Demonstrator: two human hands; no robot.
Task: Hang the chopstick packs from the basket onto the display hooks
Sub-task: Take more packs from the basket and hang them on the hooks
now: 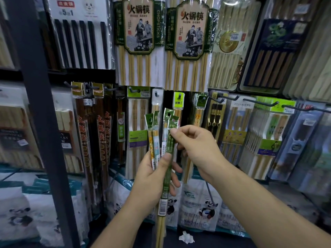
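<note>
**Slim packs, held near the header**

At frame centre, the left hand (pixel 154 176) had its grip wrapped round several chopstick packs (pixel 154 126). The right hand (pixel 195 145) pinched the green pack (pixel 165 192) near its top. They looked light, stiff and slick, and best held just below the hang-hole.

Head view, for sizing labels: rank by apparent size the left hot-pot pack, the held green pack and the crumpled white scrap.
Largest: left hot-pot pack.
Then held green pack, long but narrow, and nearer the camera.
Smallest: crumpled white scrap.
</note>
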